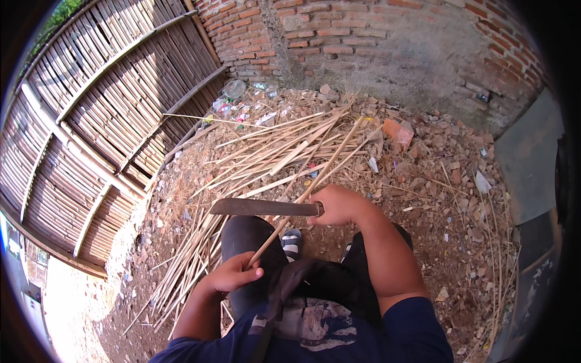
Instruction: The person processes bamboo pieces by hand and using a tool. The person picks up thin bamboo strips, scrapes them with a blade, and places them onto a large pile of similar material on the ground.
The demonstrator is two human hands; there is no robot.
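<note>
My right hand (336, 204) is closed round the handle of a machete (263, 207). Its broad dark blade points left, above my knee, and crosses a long bamboo strip (325, 172). My left hand (238, 272) grips the near end of that strip beside my left thigh. From there the strip slants up and away to the right, passing close to my right hand. Whether the blade touches the strip, I cannot tell. Beyond my knees lies a loose pile of split bamboo strips (290, 142), and more strips (181, 275) lie to the left of my leg.
A bamboo slat fence (91, 121) stands at the left, and a brick wall (363, 42) closes off the far side. Rubble, a broken orange brick (398, 132) and plastic litter (239, 112) cover the ground. Grey panels (532, 160) lean at the right, near thin sticks (499, 266).
</note>
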